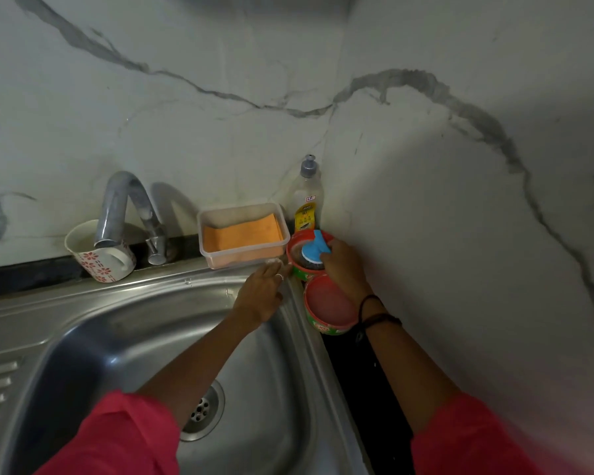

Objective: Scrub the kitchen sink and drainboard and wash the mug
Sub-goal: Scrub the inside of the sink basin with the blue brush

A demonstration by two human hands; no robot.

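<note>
Right hand (343,269) grips the blue-handled scrubber (314,253) in the soap tub (300,269); left hand (259,296) rests open beside it; loading soap, then scrub the sink (144,337).

Left arm: reaches forward, forearm bare, red sleeve at the elbow.
Left hand (259,296): palm down, fingers straight and together, a ring on one finger.
Right arm: stretched forward, dark bands round the wrist.
Right hand (345,269): fingers curled downward, gripping.

Dim, soft-shadowed, wide-angle bending at edges
</note>
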